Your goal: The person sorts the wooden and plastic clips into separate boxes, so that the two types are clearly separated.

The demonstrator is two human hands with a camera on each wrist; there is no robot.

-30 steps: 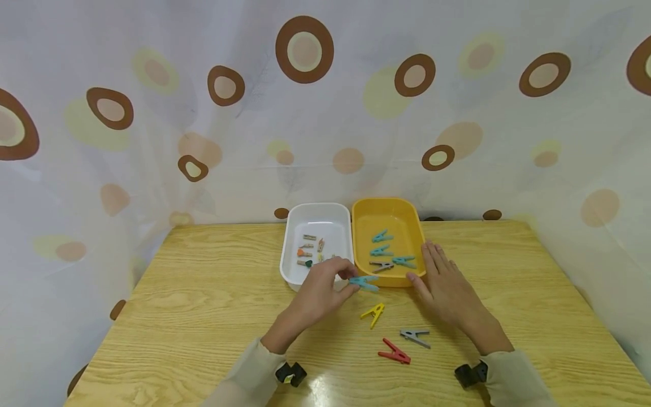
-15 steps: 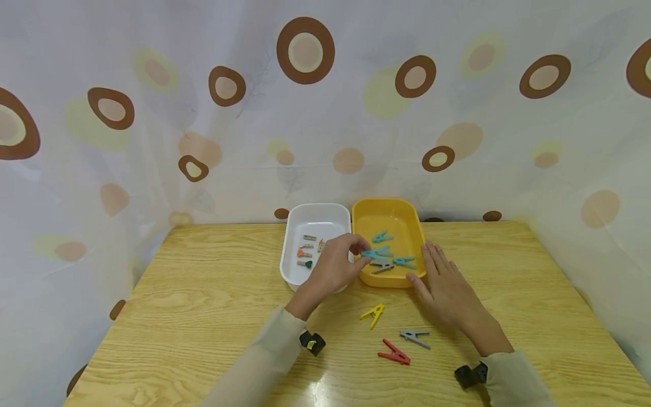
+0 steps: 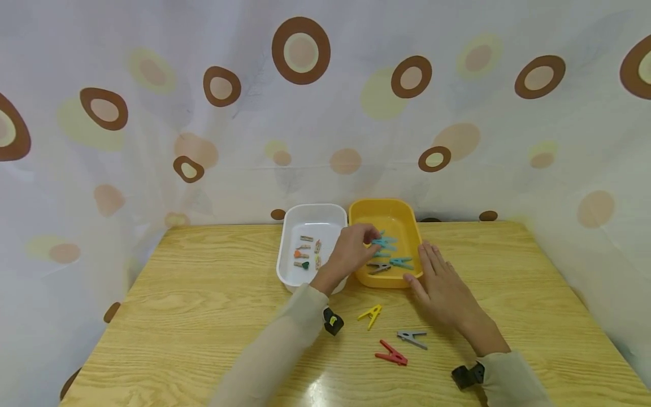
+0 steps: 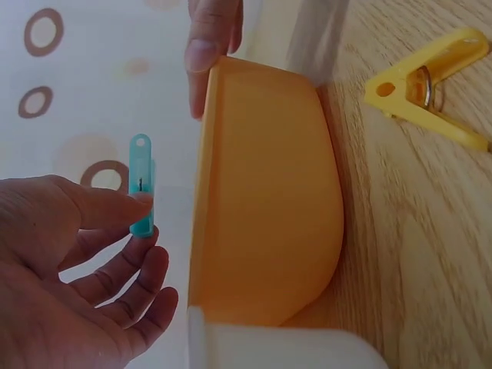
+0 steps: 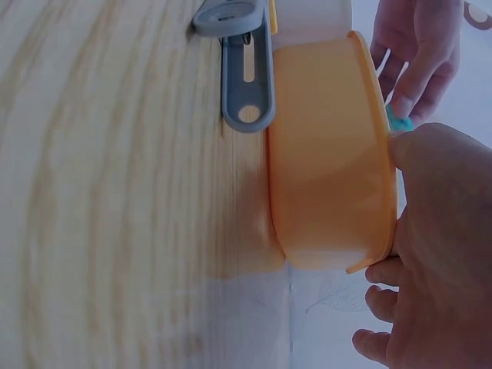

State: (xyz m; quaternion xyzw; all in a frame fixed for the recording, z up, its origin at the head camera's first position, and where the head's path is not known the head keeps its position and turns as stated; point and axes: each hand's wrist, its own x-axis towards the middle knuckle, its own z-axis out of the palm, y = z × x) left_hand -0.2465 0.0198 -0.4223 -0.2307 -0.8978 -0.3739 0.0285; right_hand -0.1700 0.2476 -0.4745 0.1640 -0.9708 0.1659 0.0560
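Note:
My left hand [image 3: 350, 251] is over the yellow tray [image 3: 385, 282], pinching a teal clothespin [image 4: 141, 165] between thumb and fingers. In the left wrist view this clothespin stands upright, above the tray's rim. My right hand [image 3: 447, 291] rests against the tray's right front corner, its fingers straight along the side and the thumb on the front rim. Inside the tray lie several teal clothespins [image 3: 402, 263] and one grey clothespin [image 3: 379, 267]; the left hand partly covers some of them.
A white tray [image 3: 286, 277] stands against the yellow one, holding several small wooden clothespins [image 3: 301, 255]. On the wooden table [image 3: 203, 316] in front lie a yellow clothespin [image 3: 370, 315], a grey clothespin [image 3: 412, 338] and a red clothespin [image 3: 392, 353]. A patterned curtain [image 3: 325, 113] hangs behind.
The left hand has carried the teal clothespin from in front of the trays forward and right, over the yellow tray. My right hand has stayed at its corner.

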